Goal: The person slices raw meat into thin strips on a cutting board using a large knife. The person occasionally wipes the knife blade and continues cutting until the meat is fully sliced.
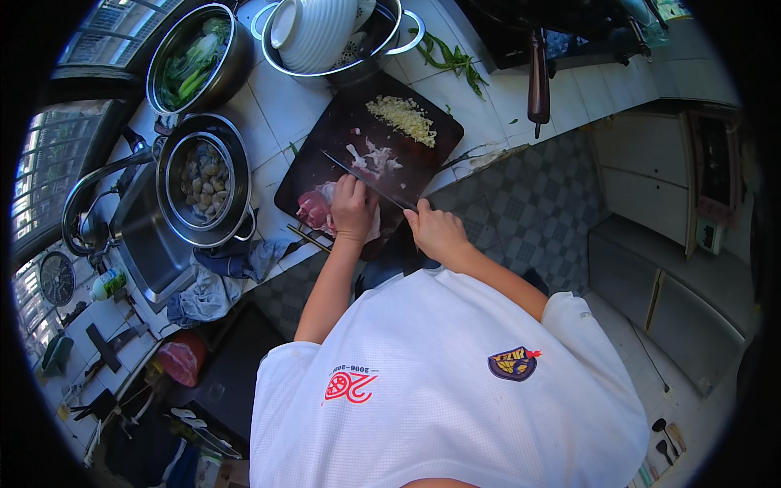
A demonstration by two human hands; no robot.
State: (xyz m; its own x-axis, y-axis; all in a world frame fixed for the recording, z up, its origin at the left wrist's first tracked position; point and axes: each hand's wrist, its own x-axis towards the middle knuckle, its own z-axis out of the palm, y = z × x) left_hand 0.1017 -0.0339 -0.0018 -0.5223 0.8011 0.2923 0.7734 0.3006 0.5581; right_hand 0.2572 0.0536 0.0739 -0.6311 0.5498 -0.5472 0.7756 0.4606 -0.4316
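Observation:
On a dark cutting board (pixel 311 152) lies a piece of raw meat (pixel 316 208), pressed down by my left hand (pixel 354 207). My right hand (pixel 438 233) grips the handle of a kitchen knife (pixel 372 183), whose blade slants up and left across the board, close to my left fingertips. Pale trimmings of fat or meat (pixel 375 158) lie just beyond the blade. A heap of minced garlic (pixel 403 119), by its look, sits at the board's far right corner. My left palm and fingers hide part of the meat.
A pot of leafy greens (pixel 195 67) and a bowl of clams (pixel 207 183) stand left, beside the sink (pixel 152 244). Bowls (pixel 317 36) fill a two-handled pot behind the board. Green peppers (pixel 448 58) lie right of it; a pan handle (pixel 538 91) juts from the stove. Cloths (pixel 213 287) hang over the counter edge.

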